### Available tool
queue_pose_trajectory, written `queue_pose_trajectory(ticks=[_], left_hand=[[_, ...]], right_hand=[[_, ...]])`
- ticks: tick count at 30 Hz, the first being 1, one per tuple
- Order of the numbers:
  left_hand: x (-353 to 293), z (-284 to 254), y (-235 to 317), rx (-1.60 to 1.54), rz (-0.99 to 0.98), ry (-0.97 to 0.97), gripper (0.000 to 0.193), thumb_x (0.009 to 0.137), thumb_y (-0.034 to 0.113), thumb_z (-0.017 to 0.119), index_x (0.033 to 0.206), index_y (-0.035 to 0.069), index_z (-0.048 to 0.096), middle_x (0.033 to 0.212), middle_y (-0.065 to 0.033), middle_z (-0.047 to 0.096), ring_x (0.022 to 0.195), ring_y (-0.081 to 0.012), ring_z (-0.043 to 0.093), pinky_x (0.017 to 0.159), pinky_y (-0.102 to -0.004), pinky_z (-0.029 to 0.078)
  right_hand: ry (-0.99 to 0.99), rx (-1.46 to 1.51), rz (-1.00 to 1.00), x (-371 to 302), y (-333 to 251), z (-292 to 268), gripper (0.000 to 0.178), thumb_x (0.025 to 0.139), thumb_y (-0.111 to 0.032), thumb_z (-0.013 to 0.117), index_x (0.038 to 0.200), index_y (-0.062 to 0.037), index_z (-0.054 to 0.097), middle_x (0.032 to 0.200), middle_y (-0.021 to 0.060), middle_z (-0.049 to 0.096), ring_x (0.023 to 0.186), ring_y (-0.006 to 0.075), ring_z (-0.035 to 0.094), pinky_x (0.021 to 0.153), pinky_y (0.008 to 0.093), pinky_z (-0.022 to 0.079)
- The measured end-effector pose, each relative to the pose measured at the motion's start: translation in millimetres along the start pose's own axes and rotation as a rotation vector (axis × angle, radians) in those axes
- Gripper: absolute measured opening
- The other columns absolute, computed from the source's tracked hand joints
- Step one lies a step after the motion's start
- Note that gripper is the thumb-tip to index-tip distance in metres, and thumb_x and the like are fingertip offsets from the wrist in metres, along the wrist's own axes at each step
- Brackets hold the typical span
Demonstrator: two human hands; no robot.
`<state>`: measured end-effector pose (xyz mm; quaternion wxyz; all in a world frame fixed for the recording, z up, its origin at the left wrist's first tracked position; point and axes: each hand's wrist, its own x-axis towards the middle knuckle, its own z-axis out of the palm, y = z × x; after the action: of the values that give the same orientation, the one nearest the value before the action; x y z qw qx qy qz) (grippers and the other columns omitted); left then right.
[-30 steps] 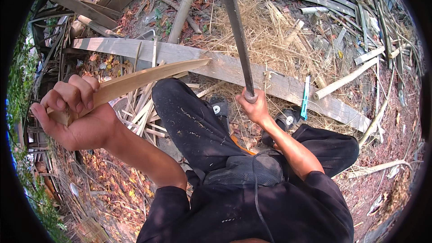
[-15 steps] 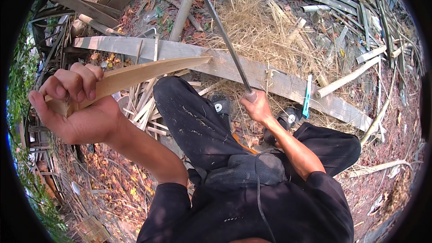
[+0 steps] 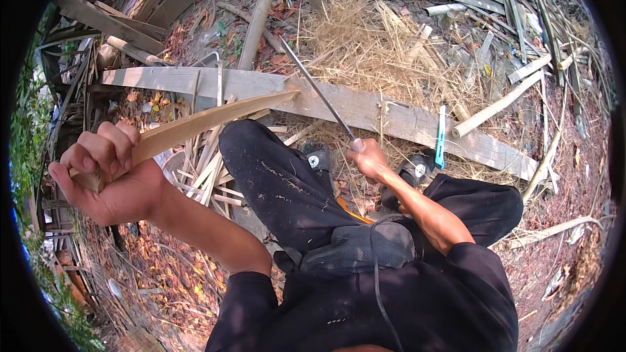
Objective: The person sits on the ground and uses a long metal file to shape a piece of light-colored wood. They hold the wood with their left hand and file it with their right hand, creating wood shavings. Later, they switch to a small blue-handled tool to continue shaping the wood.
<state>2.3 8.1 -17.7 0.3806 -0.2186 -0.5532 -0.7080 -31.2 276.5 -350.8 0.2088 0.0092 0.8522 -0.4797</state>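
My left hand (image 3: 120,182) is wrapped round the near end of a long, pale wooden strip (image 3: 208,120), fingers curled over its top. The strip's far, tapered end meets a grey plank (image 3: 404,120) lying across in front of my legs. In my right hand (image 3: 369,160) is the handle of a long, narrow machete (image 3: 321,94). Its blade slants up and left over the plank, to the right of the strip's far end; a gap shows between them. The handle is mostly hidden in my fist.
A blue utility knife (image 3: 441,138) stands against the plank at right. Beyond lies a heap of dry shavings (image 3: 372,45). Split wooden slivers (image 3: 212,163) are left of my knee, round poles (image 3: 261,19) rise at the back, and a cut pole (image 3: 499,104) lies at right.
The machete has swung lower, its tip now much nearer the plank. My left hand and the strip have dropped slightly. The whole view has shifted a little.
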Motion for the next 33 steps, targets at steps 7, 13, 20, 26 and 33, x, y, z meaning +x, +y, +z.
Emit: queue_pose_trajectory(ticks=[7,13,20,26,33], left_hand=[[-14,-8,6,0.047,0.075,0.159,0.04,0.096,0.036,0.036,0.062,0.015,0.034,0.05,0.0007,0.028,0.043,-0.0106,0.024,0.045,-0.0276,0.021],[-17,-19,9,0.039,0.074,0.268,0.039,0.095,0.037,0.039,0.063,0.015,0.035,0.049,0.0012,0.025,0.043,-0.0104,0.023,0.045,-0.0272,0.02],[-18,-39,11,0.07,0.088,0.338,0.036,0.094,0.038,0.042,0.067,0.014,0.036,0.051,0.0004,0.028,0.045,-0.0112,0.025,0.049,-0.0289,0.024],[-8,-36,9,0.162,0.073,0.409,0.032,0.092,0.033,0.04,0.068,0.013,0.038,0.054,0.0006,0.029,0.048,-0.0122,0.028,0.056,-0.0302,0.029],[0,-17,-1,0.324,0.13,0.72,0.031,0.094,0.035,0.036,0.072,0.013,0.038,0.057,0.0008,0.031,0.048,-0.0118,0.029,0.059,-0.0302,0.034]], right_hand=[[0.086,0.479,-0.369,15,-14,17,0.015,0.078,-0.01,0.062,0.07,0.0003,0.053,0.054,0.0075,0.054,0.045,0.0141,0.05,0.042,0.0308,0.039],[-0.054,-0.15,0.273,17,65,24,0.039,0.066,-0.025,0.065,0.086,0.0078,0.064,0.085,0.0278,0.065,0.083,0.0364,0.065,0.075,0.0415,0.05],[-0.025,0.066,-0.09,3,-38,-6,0.029,0.073,-0.022,0.061,0.079,0.006,0.063,0.071,0.0228,0.063,0.071,0.0364,0.063,0.067,0.0416,0.047],[0.03,0.197,-0.197,10,-18,35,0.029,0.074,-0.021,0.062,0.081,0.0061,0.063,0.075,0.0235,0.064,0.073,0.0361,0.064,0.07,0.0414,0.047],[-0.039,-0.081,0.246,18,40,46,0.039,0.066,-0.025,0.065,0.08,0.011,0.063,0.078,0.0286,0.063,0.075,0.0347,0.065,0.073,0.0425,0.049]])
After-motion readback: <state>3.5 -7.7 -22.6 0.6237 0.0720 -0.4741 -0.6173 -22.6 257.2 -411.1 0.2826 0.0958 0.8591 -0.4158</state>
